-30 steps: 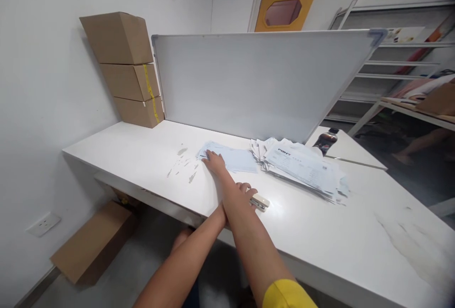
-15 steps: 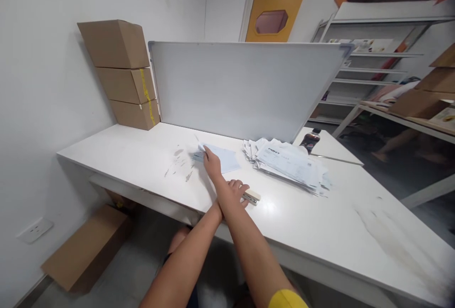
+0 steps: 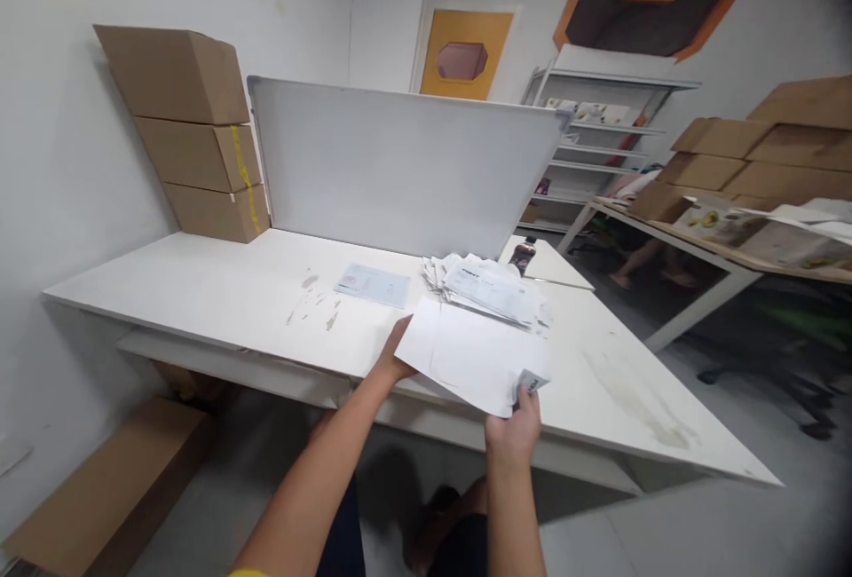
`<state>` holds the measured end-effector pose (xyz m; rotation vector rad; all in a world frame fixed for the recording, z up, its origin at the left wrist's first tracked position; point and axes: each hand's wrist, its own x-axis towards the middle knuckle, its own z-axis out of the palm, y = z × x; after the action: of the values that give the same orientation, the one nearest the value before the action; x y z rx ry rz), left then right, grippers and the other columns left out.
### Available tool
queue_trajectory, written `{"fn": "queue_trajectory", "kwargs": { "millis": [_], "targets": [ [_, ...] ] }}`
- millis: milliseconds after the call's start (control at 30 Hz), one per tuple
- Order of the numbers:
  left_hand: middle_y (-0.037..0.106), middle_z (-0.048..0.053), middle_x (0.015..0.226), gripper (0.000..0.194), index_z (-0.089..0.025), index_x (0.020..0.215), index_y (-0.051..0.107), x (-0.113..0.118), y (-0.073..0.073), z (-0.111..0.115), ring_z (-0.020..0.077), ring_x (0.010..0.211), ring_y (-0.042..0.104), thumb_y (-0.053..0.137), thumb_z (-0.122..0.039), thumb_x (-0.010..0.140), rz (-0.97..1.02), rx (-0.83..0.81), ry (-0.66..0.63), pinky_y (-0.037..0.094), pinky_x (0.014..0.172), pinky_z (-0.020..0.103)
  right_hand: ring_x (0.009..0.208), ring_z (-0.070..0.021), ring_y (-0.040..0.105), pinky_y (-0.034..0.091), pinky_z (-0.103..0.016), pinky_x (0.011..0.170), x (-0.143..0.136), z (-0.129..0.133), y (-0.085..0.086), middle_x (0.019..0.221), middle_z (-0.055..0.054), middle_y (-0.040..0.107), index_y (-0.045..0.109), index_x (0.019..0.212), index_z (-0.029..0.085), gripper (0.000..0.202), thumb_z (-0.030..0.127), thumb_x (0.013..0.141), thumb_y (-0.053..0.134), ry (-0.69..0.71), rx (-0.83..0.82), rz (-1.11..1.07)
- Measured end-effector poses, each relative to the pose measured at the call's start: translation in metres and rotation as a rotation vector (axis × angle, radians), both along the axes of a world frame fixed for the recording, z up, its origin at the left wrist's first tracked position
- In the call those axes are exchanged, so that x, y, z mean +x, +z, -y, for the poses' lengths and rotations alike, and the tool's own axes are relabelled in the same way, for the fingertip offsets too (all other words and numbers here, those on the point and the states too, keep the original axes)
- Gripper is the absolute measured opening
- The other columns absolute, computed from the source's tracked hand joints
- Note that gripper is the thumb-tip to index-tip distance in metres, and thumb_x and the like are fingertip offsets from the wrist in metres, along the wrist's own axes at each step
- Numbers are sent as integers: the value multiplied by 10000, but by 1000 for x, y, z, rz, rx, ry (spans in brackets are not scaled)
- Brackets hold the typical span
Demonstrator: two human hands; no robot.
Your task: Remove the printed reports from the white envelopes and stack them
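With the fingers of our left hand (image 3: 398, 353) and right hand (image 3: 516, 431), we grasp opposite ends of the white paper (image 3: 469, 355), presumably to limit sagging, over the desk (image 3: 219, 293) near the fanned stack (image 3: 493, 288).

Left hand (image 3: 398, 348) and right hand (image 3: 520, 417) hold white paper (image 3: 469, 351).

The white sheet (image 3: 466, 355) hides some fingers of the left hand (image 3: 398, 353). Small print on the blue slip (image 3: 374, 284) is unreadable. The bottom edge cuts off the floor box (image 3: 110, 488).
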<state>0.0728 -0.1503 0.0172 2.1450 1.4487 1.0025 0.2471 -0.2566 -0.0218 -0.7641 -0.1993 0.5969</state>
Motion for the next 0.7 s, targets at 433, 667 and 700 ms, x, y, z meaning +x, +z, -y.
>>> {"fn": "queue_trajectory", "kwargs": {
  "millis": [433, 667, 700],
  "targets": [
    [689, 36, 933, 396, -190, 1018, 606, -17, 3, -3, 210, 828, 621, 631, -443, 714, 197, -245, -384, 471, 743, 300, 1032, -162, 646, 515, -370, 934, -35, 33, -21, 1116, -48, 679, 532, 1172, 232, 434, 424, 786, 582, 9, -92, 61],
    [690, 39, 834, 268, -168, 889, 623, -18, 4, -7, 226, 814, 628, 557, -387, 749, 212, -337, -413, 475, 718, 302, 844, -149, 669, 551, -285, 778, -13, 41, -20, 887, 29, 705, 597, 1031, 217, 394, 228, 638, 573, 151, -178, -55],
    [686, 35, 826, 256, -170, 868, 621, -18, 4, -7, 225, 813, 625, 539, -388, 761, 207, -323, -405, 473, 728, 306, 832, -154, 667, 552, -293, 773, -7, 43, -18, 859, 29, 704, 605, 1002, 212, 366, 242, 641, 555, 175, -180, -62]
  ]
}}
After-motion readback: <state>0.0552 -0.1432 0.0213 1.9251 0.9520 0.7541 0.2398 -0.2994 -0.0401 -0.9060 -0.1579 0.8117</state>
